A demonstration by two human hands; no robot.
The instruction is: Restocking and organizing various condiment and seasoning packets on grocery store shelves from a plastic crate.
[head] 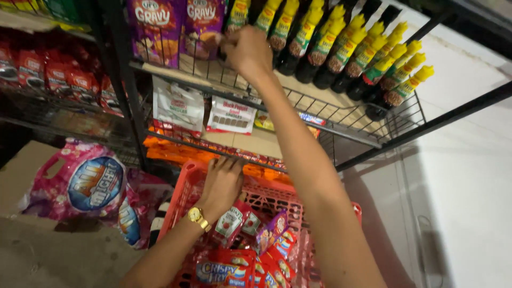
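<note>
Nearest the camera, a red plastic crate (pixel 184 184) holds a heap of red sauce and breading sachets (pixel 250 250). The left hand (pixel 221 181), a gold watch (pixel 196 216) on its wrist, lies palm down over the crate's far edge, fingers loosely spread and closed on nothing that shows. The right hand (pixel 248 52) reaches up to the upper wire shelf (pixel 341 114), fingers curled at the foot of the dark bottles with yellow caps (pixel 346 53), just beside the purple gravy packets (pixel 176 26); whether it grips anything cannot be told, since its back hides the fingertips. A pink detergent bag (pixel 85 181) lies left of the crate.
</note>
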